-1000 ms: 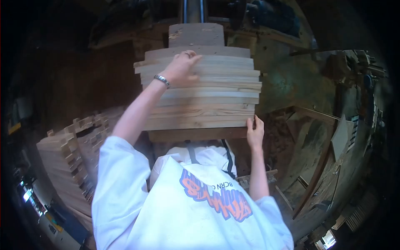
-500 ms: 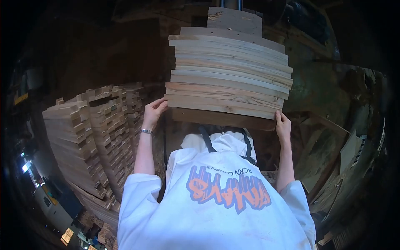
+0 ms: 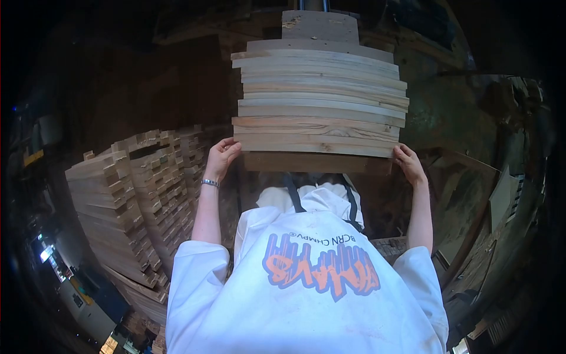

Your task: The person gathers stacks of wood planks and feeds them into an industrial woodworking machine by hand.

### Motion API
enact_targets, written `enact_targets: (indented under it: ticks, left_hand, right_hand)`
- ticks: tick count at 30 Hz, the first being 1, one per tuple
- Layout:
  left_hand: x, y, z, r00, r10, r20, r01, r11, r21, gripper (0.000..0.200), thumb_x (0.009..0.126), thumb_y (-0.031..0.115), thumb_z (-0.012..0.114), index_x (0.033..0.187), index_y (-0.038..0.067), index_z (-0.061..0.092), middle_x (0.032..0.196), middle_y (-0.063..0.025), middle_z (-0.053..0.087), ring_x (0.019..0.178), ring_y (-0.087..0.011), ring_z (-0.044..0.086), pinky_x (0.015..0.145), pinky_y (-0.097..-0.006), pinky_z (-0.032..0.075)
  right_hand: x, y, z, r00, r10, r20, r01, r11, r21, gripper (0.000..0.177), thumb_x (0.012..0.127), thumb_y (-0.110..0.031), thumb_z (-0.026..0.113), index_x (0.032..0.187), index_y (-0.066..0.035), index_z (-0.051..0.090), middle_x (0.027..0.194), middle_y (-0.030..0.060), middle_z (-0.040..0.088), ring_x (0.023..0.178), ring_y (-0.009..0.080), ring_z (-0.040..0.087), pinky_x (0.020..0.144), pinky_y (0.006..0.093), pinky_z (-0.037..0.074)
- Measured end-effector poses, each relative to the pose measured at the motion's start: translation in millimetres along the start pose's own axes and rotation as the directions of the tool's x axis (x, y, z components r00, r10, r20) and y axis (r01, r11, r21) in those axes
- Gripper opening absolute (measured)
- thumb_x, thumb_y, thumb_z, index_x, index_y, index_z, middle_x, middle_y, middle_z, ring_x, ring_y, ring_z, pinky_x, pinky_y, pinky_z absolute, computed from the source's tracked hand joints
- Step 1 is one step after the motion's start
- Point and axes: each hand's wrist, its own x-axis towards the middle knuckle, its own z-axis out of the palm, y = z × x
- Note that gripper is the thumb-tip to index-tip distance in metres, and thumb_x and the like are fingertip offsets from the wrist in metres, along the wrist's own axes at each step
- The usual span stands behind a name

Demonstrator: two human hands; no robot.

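Note:
Several pale wooden boards lie closely together in front of me, their ends uneven. The nearest wooden board runs across the front of the group. At its left end, my left hand has thumb and fingers closed around the corner. My right hand pinches the opposite end, its fingers bent at the board's edge. Beneath the boards, a brown wooden support shows along the front. The undersides of the boards and some fingertips are hidden.
Tall stacks of cut wood stand at my left. Behind the boards is a wooden block with metal rods beyond it. At the right, a leaning panel stands near the dim floor.
The nearest board's right end has moved away from me, so the board lies straighter against the others. My right hand has shifted slightly outward; the whole view has shifted a little.

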Motion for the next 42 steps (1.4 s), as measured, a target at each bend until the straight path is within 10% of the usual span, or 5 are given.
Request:
enact_targets:
  ticks: [31,38,42]
  left_hand:
    - [20,6,-10,0.998,0.048,0.04,-0.041,0.986,-0.161,0.038,0.094,0.018,0.07,0.125,-0.003,0.062,0.117,-0.0106,0.068,0.11,-0.0183,0.065,0.097,-0.0346,0.052]
    - [34,19,-9,0.999,0.033,-0.007,-0.033,0.999,-0.039,0.03,0.091,0.018,0.073,0.113,-0.003,0.07,0.108,-0.0089,0.071,0.1,-0.0149,0.066,0.093,-0.0312,0.052]
    - [35,25,-6,0.999,0.047,0.01,-0.048,0.991,0.128,0.031,0.091,0.019,0.074,0.112,-0.003,0.07,0.104,-0.0065,0.072,0.098,-0.0128,0.065,0.089,-0.0299,0.051]
  right_hand:
    - [-21,36,0,0.997,-0.075,-0.018,0.077,0.982,0.17,0.049,0.099,-0.024,0.064,0.139,0.002,0.052,0.132,0.0068,0.061,0.121,0.0174,0.057,0.103,0.0329,0.045]
    - [1,-13,10,0.989,-0.108,-0.103,0.12,0.986,0.117,0.049,0.1,-0.033,0.061,0.132,0.004,0.058,0.122,0.007,0.066,0.114,0.0152,0.059,0.099,0.0304,0.044]
    - [22,-34,16,0.985,-0.147,-0.095,0.114,0.951,-0.287,0.049,0.098,-0.038,0.064,0.122,0.005,0.063,0.109,0.0033,0.067,0.1,0.0117,0.057,0.092,0.0274,0.043]
